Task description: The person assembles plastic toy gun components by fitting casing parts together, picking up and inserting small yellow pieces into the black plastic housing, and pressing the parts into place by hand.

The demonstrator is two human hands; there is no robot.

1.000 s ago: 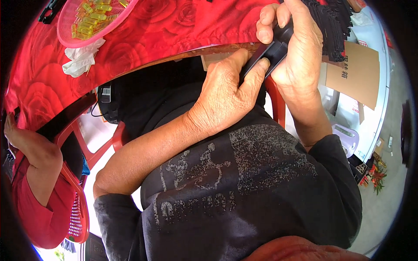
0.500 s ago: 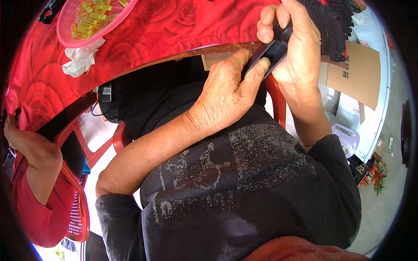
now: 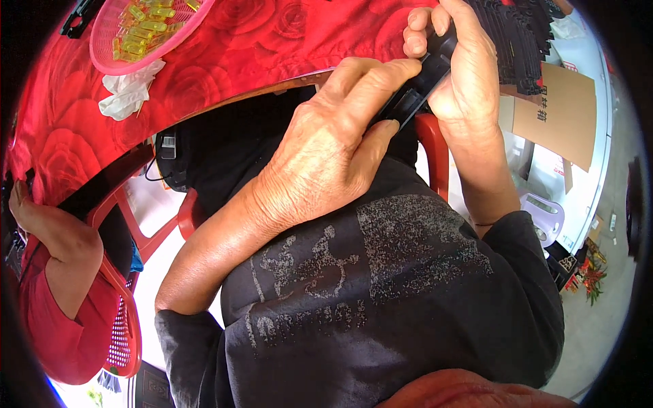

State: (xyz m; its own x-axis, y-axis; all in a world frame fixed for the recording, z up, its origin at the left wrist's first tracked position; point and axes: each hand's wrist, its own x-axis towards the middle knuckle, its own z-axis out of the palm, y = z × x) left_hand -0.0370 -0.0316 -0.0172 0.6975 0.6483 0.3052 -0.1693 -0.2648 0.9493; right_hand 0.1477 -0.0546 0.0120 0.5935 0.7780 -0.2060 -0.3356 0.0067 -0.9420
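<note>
A long black plastic piece (image 3: 413,96) with a hollow, channel-like inside is held at a slant above the table's near edge. My right hand (image 3: 474,78) wraps its upper end, fingers curled over the far side and palm along the right edge. At the lower end, my left hand (image 3: 330,136) grips it between the thumb and the fingers, which lie along its left edge. The fingertips partly hide the piece, and its inner details are hard to make out.
A pink basket (image 3: 99,56) with several yellow-green vials stands on the red rose-patterned cloth (image 3: 258,41), beside a crumpled white tissue (image 3: 129,88). Black pieces (image 3: 507,44) are stacked at the right, near a cardboard sheet (image 3: 561,115). Another person's arm (image 3: 58,231) is at the left.
My left hand has shifted down and left along the black piece. Its thumb has come out of the channel to the lower end, exposing more of the inside. My right hand keeps its hold.
</note>
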